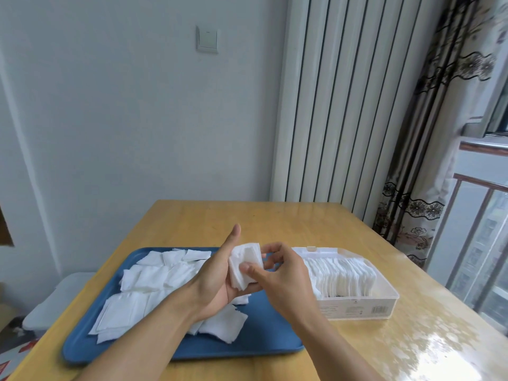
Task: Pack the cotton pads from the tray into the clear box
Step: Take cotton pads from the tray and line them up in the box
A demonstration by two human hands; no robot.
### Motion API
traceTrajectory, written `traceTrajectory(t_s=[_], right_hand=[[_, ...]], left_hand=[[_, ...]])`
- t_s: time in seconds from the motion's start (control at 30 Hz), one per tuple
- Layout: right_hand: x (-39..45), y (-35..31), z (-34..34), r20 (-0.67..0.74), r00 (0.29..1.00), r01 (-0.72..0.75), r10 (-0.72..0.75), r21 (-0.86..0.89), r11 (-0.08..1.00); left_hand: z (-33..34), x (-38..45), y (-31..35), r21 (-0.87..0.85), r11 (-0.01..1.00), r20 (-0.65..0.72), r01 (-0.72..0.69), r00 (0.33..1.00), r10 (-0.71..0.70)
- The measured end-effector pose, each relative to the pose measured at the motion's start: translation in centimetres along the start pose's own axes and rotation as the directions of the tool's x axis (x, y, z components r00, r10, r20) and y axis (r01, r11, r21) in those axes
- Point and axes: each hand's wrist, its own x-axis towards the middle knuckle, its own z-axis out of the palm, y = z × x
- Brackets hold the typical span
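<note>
**Inspector:** Your left hand (217,273) is palm-up above the blue tray (264,336), thumb pointing to twelve o'clock. A small stack of cotton pads (243,264) rests across its fingers, which cradle it from below.

**Operator:** And the other hand?

**Inspector:** Your right hand (283,273) sits at three o'clock of that stack. Its thumb presses the stack's front face and its curled fingers close on the far edge, so the stack is grasped between both hands, well above the tray.

**Operator:** Where is the remaining stock?

**Inspector:** Loose pads (154,276) lie scattered over the tray's nine o'clock half and under your wrists. The clear box (384,298) stands on the wooden table (247,218), just beside the tray at its three o'clock edge. A row of pads (343,273) stands on edge inside it, packed close together.
</note>
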Motion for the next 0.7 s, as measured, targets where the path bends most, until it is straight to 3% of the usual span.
traceTrajectory(t_s=[0.13,0.27,0.4,0.47,0.6,0.7], right_hand=[[0.0,-1.1,-1.3,0.093,0.993,0.106,-0.075,-0.403,0.909],[0.6,-1.1,-1.6,0.124,0.985,0.155,-0.118,-0.345,0.926],[1.0,-0.7,-1.9,0.088,0.993,0.092,-0.075,-0.210,0.973],[1.4,-0.1,-2.0,0.046,0.997,0.068,-0.062,-0.164,0.984],[1.7,0.2,-2.2,0.019,0.999,0.032,-0.031,-0.039,0.999],[1.6,0.1,-3.1,0.126,0.976,0.198,-0.178,-0.172,0.965]], left_hand=[[-0.6,-0.4,0.4,0.044,0.998,0.058,0.036,0.998,-0.038],[-1.1,-0.5,0.3,0.091,0.993,0.153,0.071,0.985,-0.084],[-1.8,-0.5,0.2,0.300,0.951,0.157,-0.070,0.987,0.023],[-1.9,-0.1,0.1,0.420,0.898,0.054,-0.129,0.992,0.117],[-2.1,0.6,0.1,0.321,0.933,-0.207,-0.161,0.950,0.235],[-2.1,0.6,0.5,0.290,0.944,-0.271,-0.155,0.933,0.236]])
